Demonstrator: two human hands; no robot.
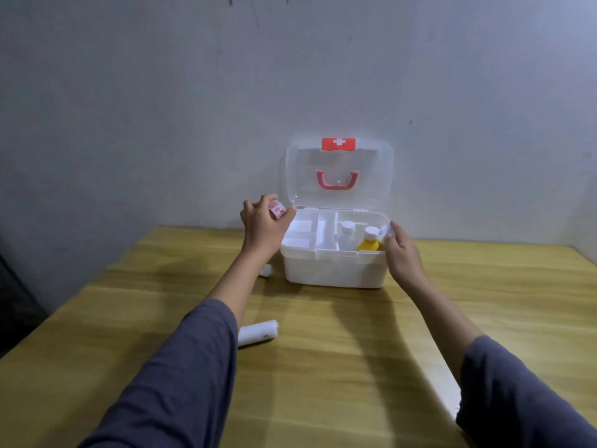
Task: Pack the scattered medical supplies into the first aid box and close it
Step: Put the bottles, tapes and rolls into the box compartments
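The first aid box (334, 270) stands open at the far side of the wooden bench (355, 367), its clear lid (339, 176) propped upright against the wall. In its right compartment stand a white bottle (347, 234) and a yellow bottle (369, 242). The left hand (263, 226) holds a small red-and-white patterned roll (277, 211) in a closed grip just beside the box's left rim. The right hand (402, 253) pinches a small pale item (384, 231) at the right rim; what it is cannot be told. A white bandage roll (257, 333) lies on the bench near the left sleeve, and another small white item (266, 270) peeks out behind the left forearm. The bandage roll looks light and soft, likely to squash a little, so it is best taken around its middle.
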